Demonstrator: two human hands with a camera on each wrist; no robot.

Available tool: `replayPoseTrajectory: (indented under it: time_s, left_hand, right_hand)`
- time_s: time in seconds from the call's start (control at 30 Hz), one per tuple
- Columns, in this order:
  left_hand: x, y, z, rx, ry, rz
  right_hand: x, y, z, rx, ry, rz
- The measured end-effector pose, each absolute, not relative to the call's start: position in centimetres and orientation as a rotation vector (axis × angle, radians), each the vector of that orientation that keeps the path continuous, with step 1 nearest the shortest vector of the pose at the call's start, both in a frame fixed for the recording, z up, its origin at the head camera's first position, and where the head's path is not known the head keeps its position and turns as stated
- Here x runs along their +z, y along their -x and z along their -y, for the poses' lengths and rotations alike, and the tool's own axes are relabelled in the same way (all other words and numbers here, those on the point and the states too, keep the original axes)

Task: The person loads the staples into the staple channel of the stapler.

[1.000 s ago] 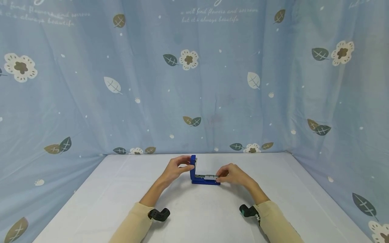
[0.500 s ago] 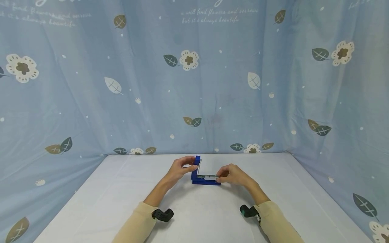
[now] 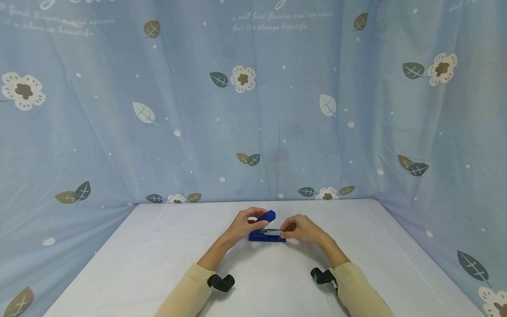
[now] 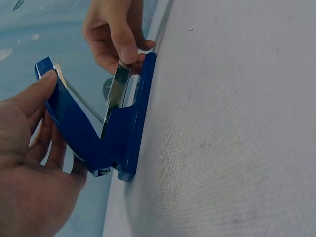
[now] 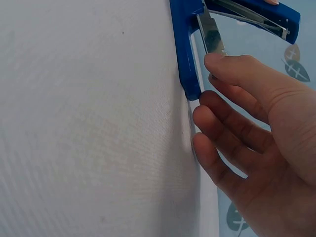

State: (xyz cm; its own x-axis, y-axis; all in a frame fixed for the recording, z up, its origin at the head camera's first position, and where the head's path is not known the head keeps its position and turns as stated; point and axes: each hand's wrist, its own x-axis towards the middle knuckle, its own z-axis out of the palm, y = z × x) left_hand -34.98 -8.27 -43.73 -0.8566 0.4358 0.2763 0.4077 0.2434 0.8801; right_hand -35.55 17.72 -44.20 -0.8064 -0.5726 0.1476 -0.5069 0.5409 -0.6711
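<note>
A blue stapler [image 3: 261,237] stands on the white table with its top cover [image 4: 74,118] swung up at a slant from the base. My left hand [image 3: 242,226] holds that cover, thumb on one side and fingers curled behind it. At the other end, my right hand [image 3: 303,229] pinches the front tip of the metal staple magazine [image 5: 211,34] between thumb and index finger. Its other fingers [image 5: 212,158] lie loosely bent beside the base's front end. A thin metal rod [image 4: 84,101] runs from the raised cover down toward the magazine.
The white-covered table [image 3: 269,281] extends around the stapler. Behind it hangs a blue curtain [image 3: 190,110] printed with leaves and flowers, reaching the table's back edge. A black wrist camera [image 3: 222,282] is on the left sleeve, another black device [image 3: 321,276] on the right.
My left hand has moved to the right, tilting the stapler's cover from upright down toward the magazine. The right hand has kept its pinch and stayed in about the same place.
</note>
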Motion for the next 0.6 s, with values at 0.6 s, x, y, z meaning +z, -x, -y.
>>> replayPoseTrajectory:
  time_s: [0.6]
  left_hand:
    - [-44.4,35.0,6.7,1.637,-0.934,-2.553]
  right_hand:
    - [-44.6,35.8,-17.7,-1.123,0.953,-2.671]
